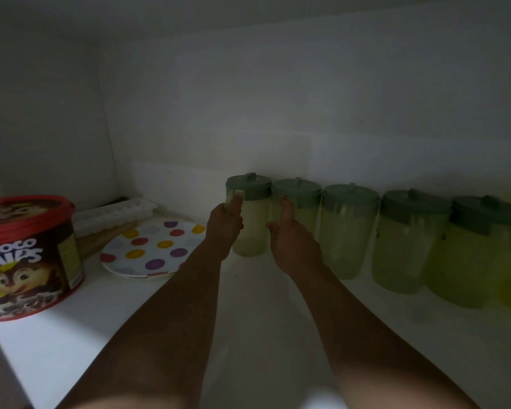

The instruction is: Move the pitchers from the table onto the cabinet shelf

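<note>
Several pale green translucent pitchers with dark green lids stand in a row along the back wall of the white cabinet shelf (189, 314). The leftmost pitcher (252, 228) stands upright between my two hands. My left hand (225, 224) presses on its left side, thumb up near the lid. My right hand (289, 234) holds its right side, partly covering the second pitcher (303, 202). Further right stand a third pitcher (347, 231), a fourth pitcher (407, 243) and a brighter one (469, 255).
A red-lidded Choco Chips tub (27, 255) stands at the shelf's left front. A polka-dot plate (152, 249) lies left of the pitchers, with a white ice cube tray (115, 215) on a wooden board behind it. The shelf interior is dim.
</note>
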